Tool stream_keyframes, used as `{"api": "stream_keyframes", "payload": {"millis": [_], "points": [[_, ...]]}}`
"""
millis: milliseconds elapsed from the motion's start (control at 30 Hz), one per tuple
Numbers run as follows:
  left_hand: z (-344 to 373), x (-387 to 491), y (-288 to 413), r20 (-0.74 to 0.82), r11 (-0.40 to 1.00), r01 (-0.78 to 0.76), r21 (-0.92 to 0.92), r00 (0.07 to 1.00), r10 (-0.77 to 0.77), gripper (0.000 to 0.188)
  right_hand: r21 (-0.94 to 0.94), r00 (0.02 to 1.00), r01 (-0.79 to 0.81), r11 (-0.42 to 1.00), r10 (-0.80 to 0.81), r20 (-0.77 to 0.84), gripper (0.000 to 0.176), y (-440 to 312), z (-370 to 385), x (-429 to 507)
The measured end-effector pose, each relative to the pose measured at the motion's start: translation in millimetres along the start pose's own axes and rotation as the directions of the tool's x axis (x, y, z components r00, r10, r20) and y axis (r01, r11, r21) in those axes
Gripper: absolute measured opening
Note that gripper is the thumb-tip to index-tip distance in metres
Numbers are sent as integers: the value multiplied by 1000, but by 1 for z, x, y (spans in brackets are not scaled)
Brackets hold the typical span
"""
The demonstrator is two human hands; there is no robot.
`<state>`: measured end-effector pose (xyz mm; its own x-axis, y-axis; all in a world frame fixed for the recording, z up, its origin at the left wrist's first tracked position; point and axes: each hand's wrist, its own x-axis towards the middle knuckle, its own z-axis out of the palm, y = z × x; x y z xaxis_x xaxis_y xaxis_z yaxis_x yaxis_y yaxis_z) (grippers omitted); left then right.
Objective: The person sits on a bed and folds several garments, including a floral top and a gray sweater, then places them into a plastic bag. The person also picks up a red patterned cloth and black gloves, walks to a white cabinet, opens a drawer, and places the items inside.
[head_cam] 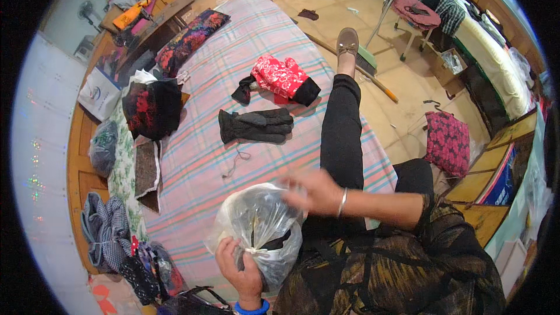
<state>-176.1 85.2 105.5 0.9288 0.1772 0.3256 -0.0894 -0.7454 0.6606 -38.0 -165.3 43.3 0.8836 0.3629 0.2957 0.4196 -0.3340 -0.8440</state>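
Observation:
A tied clear plastic bag (258,210) rests on the bed against my lap. Dark items show through it, and a pale knot gathers its plastic at the front. My left hand (239,267) grips the bag's near left side, thumb close to the knot. Blurred by motion, my right hand (317,192) is at the bag's upper right edge; whether its fingers hold the plastic is unclear. Farther up the bed lie a black glove (257,126), palm side hidden, and a red-and-white patterned mitten (282,76) with a black cuff. A thin dark cord (236,162) trails below the glove.
The striped bedsheet (192,157) spreads beneath everything. Folded dark cloth (151,107) and a checked garment (105,232) lie along the left edge. On the floor to the right are a broom (366,59), a chair with a pink cushion (414,11) and a cardboard box (448,79).

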Motion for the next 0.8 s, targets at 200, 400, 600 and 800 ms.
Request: {"api": "stream_keyframes", "payload": {"millis": [200, 400, 600, 800], "points": [[38, 39, 8, 335, 976, -50, 211, 942, -24, 62, -35, 786, -342, 939, 266, -558, 44, 148, -45, 105], [44, 49, -7, 326, 972, -49, 231, 945, -30, 61, -78, 695, -563, 823, 420, -584, 76, 241, -64, 163], [49, 51, -10, 351, 955, 21, 295, 928, -128, 63, 35, 673, -626, 779, 562, -480, 89, 270, -56, 182], [50, 55, -5, 309, 977, -2, 214, 949, -66, 61, 475, 734, -470, 744, 628, -258, 56, 246, -55, 165]]}}
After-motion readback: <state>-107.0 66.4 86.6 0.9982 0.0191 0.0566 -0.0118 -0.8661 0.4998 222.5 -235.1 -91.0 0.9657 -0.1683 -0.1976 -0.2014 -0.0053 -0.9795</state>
